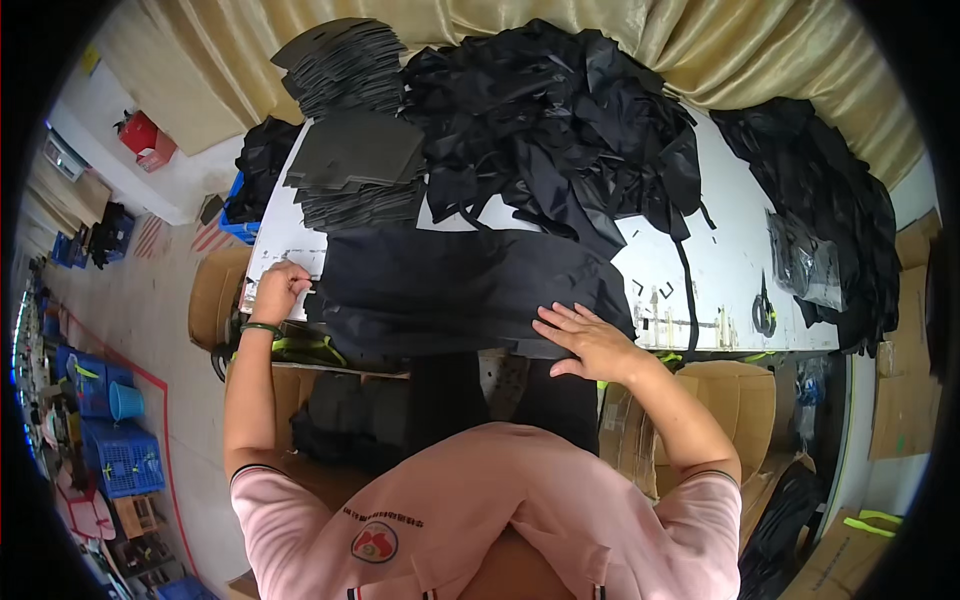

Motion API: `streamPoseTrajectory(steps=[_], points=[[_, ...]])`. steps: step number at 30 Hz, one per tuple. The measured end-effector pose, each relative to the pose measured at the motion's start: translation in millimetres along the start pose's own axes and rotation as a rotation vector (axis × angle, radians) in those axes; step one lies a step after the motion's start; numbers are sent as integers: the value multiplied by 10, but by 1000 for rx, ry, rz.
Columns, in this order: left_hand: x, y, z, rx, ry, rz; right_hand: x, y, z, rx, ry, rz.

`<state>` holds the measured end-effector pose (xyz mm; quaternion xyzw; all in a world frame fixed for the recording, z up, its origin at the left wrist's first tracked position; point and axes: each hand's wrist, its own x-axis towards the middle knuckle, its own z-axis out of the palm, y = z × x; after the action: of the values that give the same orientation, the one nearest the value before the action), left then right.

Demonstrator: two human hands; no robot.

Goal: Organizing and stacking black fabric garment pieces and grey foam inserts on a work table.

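Observation:
A wide piece of black fabric (450,285) lies spread along the near side of the white table (735,265), its front hanging at the edge. My right hand (590,343) rests on its right part, palm down with fingers spread. By the left end of the cloth, my left hand (282,290) is closed in a pinch. Something small and pale shows at those fingertips, too small to name. Behind the cloth are stacked dark grey cut sheets (358,155) and a large heap of black fabric pieces with straps (550,120).
Scissors (764,310) and a clear plastic bag of dark items (808,265) lie at the right, beside more black fabric (840,190). Cardboard boxes (735,400) stand below the table edge. Blue crates (125,455) are on the floor at far left. Gold curtains (740,50) hang behind.

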<state>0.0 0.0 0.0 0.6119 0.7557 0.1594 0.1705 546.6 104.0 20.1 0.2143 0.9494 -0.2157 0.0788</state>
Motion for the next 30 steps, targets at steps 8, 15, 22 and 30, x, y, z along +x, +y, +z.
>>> streamPoseTrajectory(steps=[8,15,22,30], points=[[-25,1025,-362,182,692,491,371,5,-596,329,326,-39],[79,2281,-346,128,585,1033,1449,-757,-992,1519,184,-202],[654,1772,-681,170,467,590,1582,-688,-666,1397,272,-36],[1360,1066,-871,580,-128,90,1556,-648,-521,1350,243,-123]])
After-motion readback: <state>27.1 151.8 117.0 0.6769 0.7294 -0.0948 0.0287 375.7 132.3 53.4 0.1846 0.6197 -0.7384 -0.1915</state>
